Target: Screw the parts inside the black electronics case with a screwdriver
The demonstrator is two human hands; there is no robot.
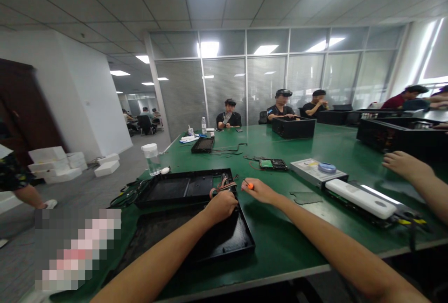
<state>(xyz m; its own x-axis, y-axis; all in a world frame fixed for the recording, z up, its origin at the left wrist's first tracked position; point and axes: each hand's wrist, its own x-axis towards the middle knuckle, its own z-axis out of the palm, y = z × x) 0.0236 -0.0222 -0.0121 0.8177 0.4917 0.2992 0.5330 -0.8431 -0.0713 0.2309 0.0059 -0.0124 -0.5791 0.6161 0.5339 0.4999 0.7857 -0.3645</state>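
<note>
My left hand (222,206) is closed at the right side of two black casing halves, next to a bundle of multicoloured wires (224,185). Whatever lies within its fingers is hidden. The rear black casing (182,187) lies open with its inside up; the front black casing (234,240) sits nearer to me, partly covered by my left forearm. Just right of the wires, my right hand (261,192) is closed around a small screwdriver with an orange handle (250,186). Its tip is too small to make out.
Farther back lie a small circuit-board assembly (273,165) and a grey metal box (308,172) with blue tape (327,167) on it. A white bar-shaped device (360,198) is at right, near another person's hand (399,163). A water jug (151,159) stands at left.
</note>
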